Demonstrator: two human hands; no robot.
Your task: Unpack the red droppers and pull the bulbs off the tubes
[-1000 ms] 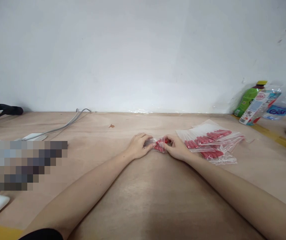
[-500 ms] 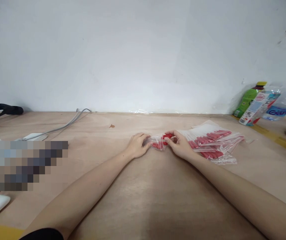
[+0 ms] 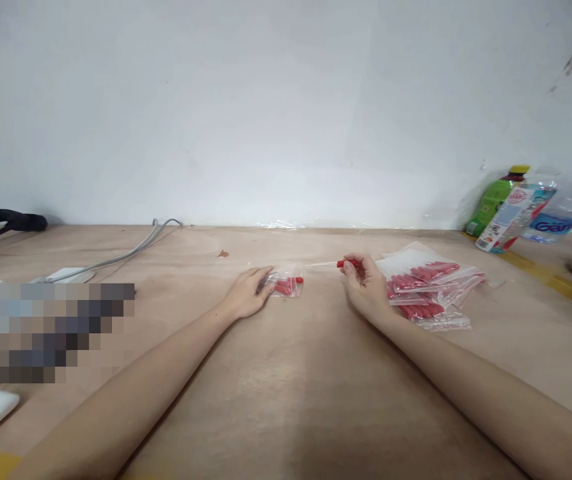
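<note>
Blue-capped bottle: clear plastic water bottle point(image 3: 556, 225), far right; large dark blue letters on its blue label, "Gan" as near as I can read, the rest unclear.
White label: on a clear bottle point(image 3: 513, 212) leaning beside it; round red stamp-like mark, barcode near the base, small print too fine to read.
Green bottle: yellow-capped drink bottle point(image 3: 491, 205) just behind, tilted; wording illegible from here.
Small zip bag: clear plastic bag point(image 3: 293, 291) flat on the wooden table point(image 3: 246, 400), mid-table; several red pieces point(image 3: 282, 288) inside, one rounded red end at its right edge, whether poking out I cannot tell.
Left hand: the left hand point(image 3: 250, 293) pinches the bag's left end between thumb and fingers.
Right hand: the right hand point(image 3: 367, 283) grips a red-handled tool point(image 3: 345, 264) in its fingertips, thin pale shaft pointing left, well apart from the bag; whether more than one is held, cannot tell.
Bag pile: overlapping zip bags point(image 3: 433, 283) just right of that hand, red handles showing through the plastic.
</note>
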